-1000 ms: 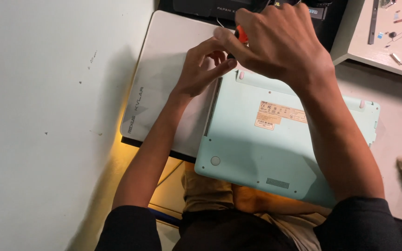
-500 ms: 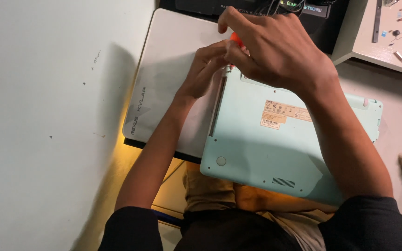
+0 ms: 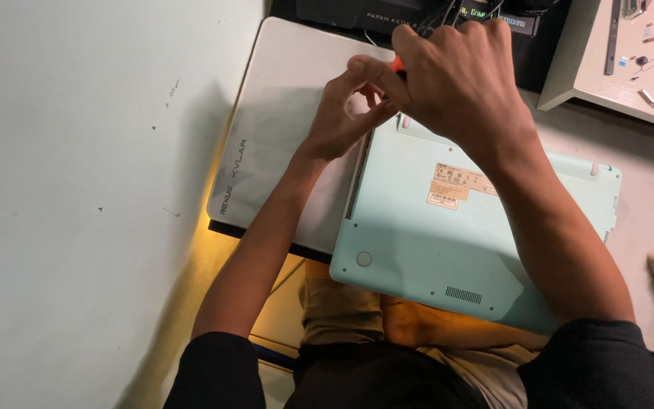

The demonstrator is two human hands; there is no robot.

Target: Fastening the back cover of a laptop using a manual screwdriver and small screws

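Head view: nearest the camera, khaki-trousered lap point(image 3: 357, 310) and black sleeves point(image 3: 599, 363) are seen at the bottom edge. Just beyond, a mint-green plastic laptop point(image 3: 448, 242) is laid underside up, its near edge hanging over the lap, its left part resting on a white rectangular mat point(image 3: 281, 144). A paper label point(image 3: 456, 185) is stuck on the base, a vent slot point(image 3: 463, 294) is seen near the front edge. At the laptop's far-left corner, left hand point(image 3: 342, 113) is curled, thumb and fingertips pressed together around the shaft area; what is pinched cannot be told. Right hand point(image 3: 463, 83) is closed in a fist on an orange-handled tool point(image 3: 398, 67), mostly hidden. Farther right, a light tray point(image 3: 569, 83) with small metal parts point(image 3: 649, 95) is seen
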